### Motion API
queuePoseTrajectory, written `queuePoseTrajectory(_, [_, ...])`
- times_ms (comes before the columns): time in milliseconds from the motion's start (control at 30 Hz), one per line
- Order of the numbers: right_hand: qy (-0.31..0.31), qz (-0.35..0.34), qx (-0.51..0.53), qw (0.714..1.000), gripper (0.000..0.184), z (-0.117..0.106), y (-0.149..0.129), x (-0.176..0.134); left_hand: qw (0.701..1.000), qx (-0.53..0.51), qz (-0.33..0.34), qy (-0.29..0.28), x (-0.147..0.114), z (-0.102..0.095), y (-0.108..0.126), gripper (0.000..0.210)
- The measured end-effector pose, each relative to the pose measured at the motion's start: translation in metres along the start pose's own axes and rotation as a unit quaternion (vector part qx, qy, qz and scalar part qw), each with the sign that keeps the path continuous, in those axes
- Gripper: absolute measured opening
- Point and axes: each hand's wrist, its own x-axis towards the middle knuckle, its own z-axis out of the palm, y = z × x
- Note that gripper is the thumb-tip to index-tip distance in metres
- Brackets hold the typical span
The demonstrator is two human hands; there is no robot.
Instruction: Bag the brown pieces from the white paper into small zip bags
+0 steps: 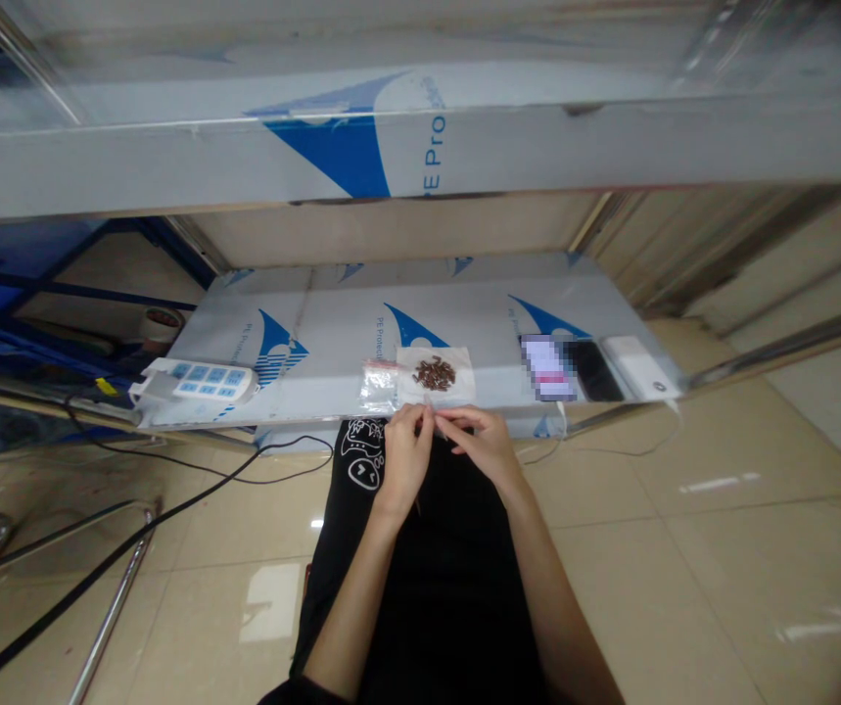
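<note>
Pinching something too small to make out between left hand [406, 452] and right hand [485, 443] fingertips, meeting over the lap at the table edge [244, 423], lying just beyond, brown parts [434, 373] on clear bag [420, 380], sitting farther off, power strip [200, 381], phone [571, 369].

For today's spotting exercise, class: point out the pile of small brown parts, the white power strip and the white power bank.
Pile of small brown parts [435, 373], head view, middle of the heap.
White power strip [200, 382], head view, its top face by the blue sockets.
White power bank [636, 366], head view, middle of its top.
</note>
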Motion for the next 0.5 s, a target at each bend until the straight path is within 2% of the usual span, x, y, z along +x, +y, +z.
queuePoseTrajectory(200, [0.017, -0.009, -0.038, 0.999, 0.03, 0.003, 0.003, 0.001, 1.0, 0.012, -0.003, -0.016, -0.003, 0.0, -0.001, 0.022])
queuePoseTrajectory(333, [0.023, 0.003, -0.04, 0.999, 0.029, 0.003, 0.009, 0.003, 0.997, 0.072, -0.025, -0.012, -0.006, 0.004, -0.003, 0.017])
queuePoseTrajectory(500, [0.026, 0.006, -0.045, 0.999, 0.03, 0.004, 0.014, 0.004, 0.998, 0.031, -0.018, -0.049, -0.005, 0.01, -0.009, 0.021])
